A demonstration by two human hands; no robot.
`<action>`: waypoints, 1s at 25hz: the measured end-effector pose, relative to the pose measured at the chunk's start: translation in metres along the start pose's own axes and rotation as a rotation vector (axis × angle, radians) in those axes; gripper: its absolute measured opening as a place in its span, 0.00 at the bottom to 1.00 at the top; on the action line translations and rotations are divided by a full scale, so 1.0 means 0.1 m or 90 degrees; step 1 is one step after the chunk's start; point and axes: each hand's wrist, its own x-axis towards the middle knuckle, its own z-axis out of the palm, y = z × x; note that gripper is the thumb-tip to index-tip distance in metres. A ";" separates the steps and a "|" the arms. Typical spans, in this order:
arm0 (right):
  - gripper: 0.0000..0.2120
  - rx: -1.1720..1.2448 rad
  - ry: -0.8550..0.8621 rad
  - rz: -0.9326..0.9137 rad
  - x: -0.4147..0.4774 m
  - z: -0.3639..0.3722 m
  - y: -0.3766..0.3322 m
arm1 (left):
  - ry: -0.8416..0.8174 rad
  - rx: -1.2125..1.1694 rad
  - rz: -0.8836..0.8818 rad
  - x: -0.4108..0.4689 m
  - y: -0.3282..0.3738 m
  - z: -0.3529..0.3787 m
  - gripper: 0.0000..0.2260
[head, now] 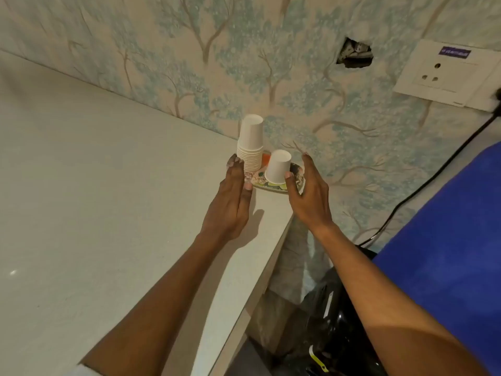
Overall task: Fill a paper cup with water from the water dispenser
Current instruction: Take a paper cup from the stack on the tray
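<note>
A stack of upside-down white paper cups (250,142) stands on a patterned plate (271,186) at the counter's far corner. My left hand (233,196) rests flat against the left side of the stack, fingers together. A single white paper cup (278,166), upside down and tilted, is beside the stack over the plate. My right hand (307,191) holds this cup, thumb on its rim and fingers spread behind it. The water dispenser's blue bottle (444,240) fills the right edge.
The pale counter (95,199) runs left and toward me, its edge ending just right of the plate. A wall socket (444,74) and black cable (423,185) are at the right. A black bag-lined bin (330,329) sits below the counter edge.
</note>
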 end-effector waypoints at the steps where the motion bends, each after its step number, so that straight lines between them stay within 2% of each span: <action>1: 0.31 -0.001 0.004 0.008 0.09 0.05 0.06 | 0.000 0.003 -0.003 0.06 -0.02 0.02 0.25; 4: 0.35 -0.014 -0.066 0.103 0.29 0.15 0.08 | -0.023 -0.004 -0.040 0.24 -0.07 0.10 0.24; 8: 0.42 -0.005 -0.091 0.144 0.47 0.28 0.19 | -0.014 -0.003 -0.077 0.41 -0.20 0.18 0.22; 18: 0.27 -0.015 -0.048 0.130 0.59 0.46 0.26 | -0.063 0.083 -0.095 0.43 -0.37 0.34 0.25; 25: 0.31 0.094 0.021 0.212 0.66 0.38 0.20 | -0.090 0.185 -0.071 0.42 -0.47 0.42 0.25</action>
